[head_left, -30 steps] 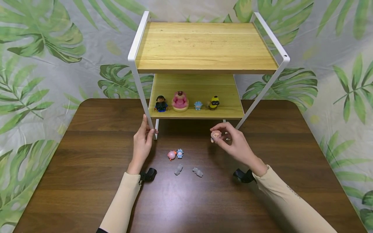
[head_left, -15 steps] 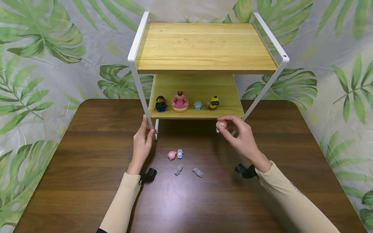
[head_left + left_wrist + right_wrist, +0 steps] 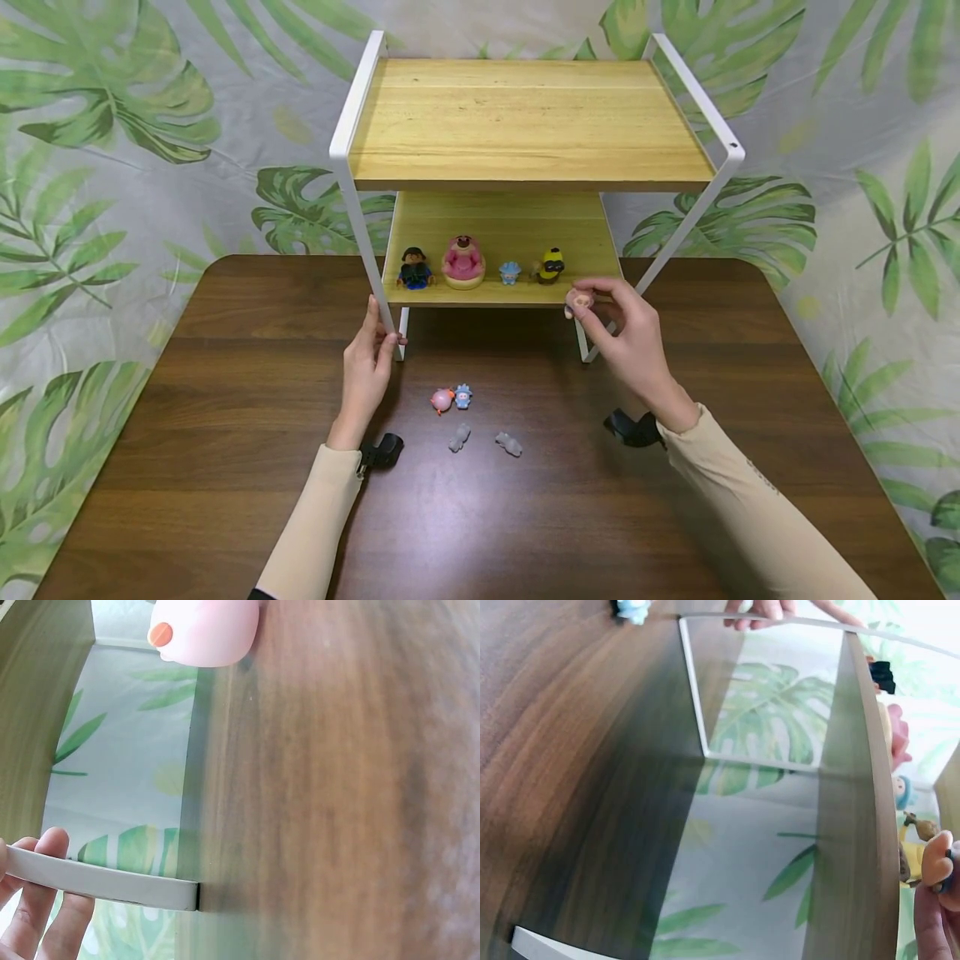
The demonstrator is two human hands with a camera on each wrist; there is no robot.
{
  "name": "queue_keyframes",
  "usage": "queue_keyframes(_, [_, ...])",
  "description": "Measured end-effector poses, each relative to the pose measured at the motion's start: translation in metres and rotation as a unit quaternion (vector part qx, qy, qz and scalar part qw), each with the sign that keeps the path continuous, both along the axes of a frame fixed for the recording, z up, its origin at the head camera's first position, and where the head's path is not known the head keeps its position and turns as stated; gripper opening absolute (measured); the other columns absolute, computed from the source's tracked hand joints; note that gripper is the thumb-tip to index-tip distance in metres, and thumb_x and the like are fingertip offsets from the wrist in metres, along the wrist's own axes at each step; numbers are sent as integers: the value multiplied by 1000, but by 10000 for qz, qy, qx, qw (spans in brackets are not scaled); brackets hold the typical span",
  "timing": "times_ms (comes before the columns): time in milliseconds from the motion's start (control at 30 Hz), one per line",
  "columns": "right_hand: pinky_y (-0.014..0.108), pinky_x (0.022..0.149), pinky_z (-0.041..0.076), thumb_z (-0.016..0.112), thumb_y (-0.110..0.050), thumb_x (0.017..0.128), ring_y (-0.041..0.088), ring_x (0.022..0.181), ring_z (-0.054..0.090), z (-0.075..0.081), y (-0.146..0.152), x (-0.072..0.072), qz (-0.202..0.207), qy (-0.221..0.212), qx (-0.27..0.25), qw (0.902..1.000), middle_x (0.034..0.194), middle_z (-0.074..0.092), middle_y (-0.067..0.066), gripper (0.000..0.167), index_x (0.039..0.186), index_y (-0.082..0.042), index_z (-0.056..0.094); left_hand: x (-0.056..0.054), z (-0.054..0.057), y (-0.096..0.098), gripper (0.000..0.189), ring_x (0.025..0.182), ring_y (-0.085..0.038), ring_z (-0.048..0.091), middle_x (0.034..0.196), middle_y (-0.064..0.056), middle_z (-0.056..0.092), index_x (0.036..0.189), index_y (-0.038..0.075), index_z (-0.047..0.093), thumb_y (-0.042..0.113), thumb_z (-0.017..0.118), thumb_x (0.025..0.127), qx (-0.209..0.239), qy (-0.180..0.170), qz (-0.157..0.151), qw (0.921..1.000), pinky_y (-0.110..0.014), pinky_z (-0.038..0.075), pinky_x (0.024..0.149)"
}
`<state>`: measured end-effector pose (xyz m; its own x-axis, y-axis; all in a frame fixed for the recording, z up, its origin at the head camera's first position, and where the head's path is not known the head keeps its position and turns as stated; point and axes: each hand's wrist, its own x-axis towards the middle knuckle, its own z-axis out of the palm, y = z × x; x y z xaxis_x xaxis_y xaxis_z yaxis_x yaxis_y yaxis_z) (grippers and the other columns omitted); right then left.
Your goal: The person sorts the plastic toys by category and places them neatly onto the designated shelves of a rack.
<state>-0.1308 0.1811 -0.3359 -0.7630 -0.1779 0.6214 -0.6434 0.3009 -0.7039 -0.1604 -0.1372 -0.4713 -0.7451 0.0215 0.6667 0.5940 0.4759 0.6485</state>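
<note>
My left hand (image 3: 363,371) holds the front left white leg (image 3: 112,885) of a small two-tier shelf; its fingers lie around the leg in the left wrist view. A small pinkish figurine (image 3: 579,301) is pinched between thumb and fingers of my right hand (image 3: 633,342), at the front edge of the lower board (image 3: 487,212), towards its right end. Along that board stand a dark-haired toy figure (image 3: 414,271), a pink bear figure (image 3: 463,262), a little light-blue figurine (image 3: 510,272) and a yellow-and-black figure (image 3: 552,265).
On the brown table (image 3: 225,467) before the shelf lie a round pink toy (image 3: 442,401), a blue figurine (image 3: 463,396) touching or nearly touching it, and two grey figurines, one left (image 3: 460,437), one right (image 3: 509,443). The upper board (image 3: 525,117) overhangs the lower one.
My right hand has carried the pinkish figurine up and to the right, from above the table to the lower board's front edge. The left hand stays on the leg.
</note>
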Motion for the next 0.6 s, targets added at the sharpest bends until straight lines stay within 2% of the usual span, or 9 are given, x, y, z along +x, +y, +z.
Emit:
queue_keyframes(300, [23,82,50,60,19,84,17,95,57,-22,8,-24,-325,342,-138,9988,104,59,18,30,113,9,61,0,-1,-1,89,73,-29,65,82,-19,59,150,47,14,-5,56,93,-40,-89,33,9999,-42,53,65])
queue_keyframes(600, [26,85,49,60,10,88,22,94,58,-21,2,-29,-765,600,85,9952,104,60,16,25,113,9,60,0,-1,0,91,73,-30,64,81,-18,60,150,48,13,-7,57,92,-80,-48,103,9999,-44,50,63])
